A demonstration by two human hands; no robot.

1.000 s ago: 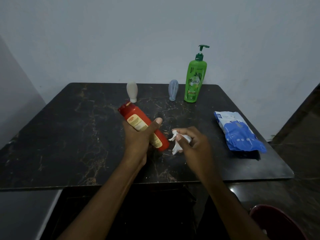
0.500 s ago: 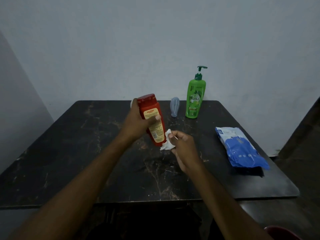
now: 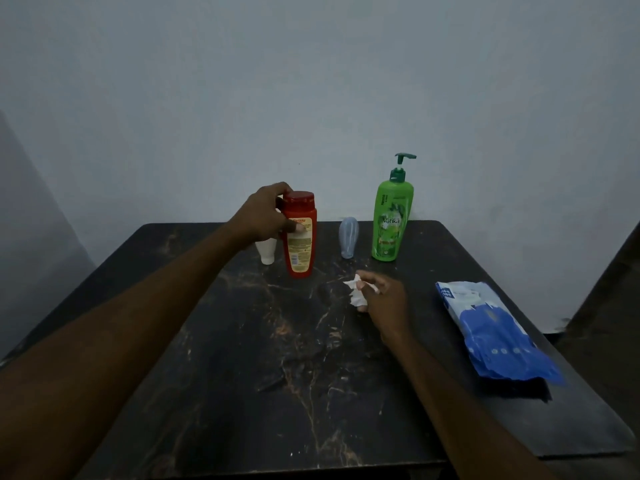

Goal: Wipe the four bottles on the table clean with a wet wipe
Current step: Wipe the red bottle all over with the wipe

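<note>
Lettering was readable on only one container in the head view: the green pump bottle [image 3: 392,220] carried the word "Vatika" in white across a leafy label, and it stood upright near the back edge of the dark marbled table [image 3: 242,358]. The red bottle [image 3: 299,235] had a yellow label with a red brand word near its top and a barcode low down, but the print was too small to read. It stood upright on its base toward the back of the table, left of centre, with a red cap on top. The left hand [image 3: 265,213] gripped its upper part, fingers curled round the far side below the cap and thumb pressed on the label. A small white bottle [image 3: 266,251] stood inverted just behind and left of the red one, its upper part hidden by the hand. A pale blue bottle [image 3: 348,237], also cap-down, stood between the red and green ones. The right hand [image 3: 384,299] rested low over the table in front of them, fingertips pinching a crumpled white wet wipe [image 3: 356,292]. A blue and white wipes pack [image 3: 491,330] lay flat at the right; its printing was illegible.
</note>
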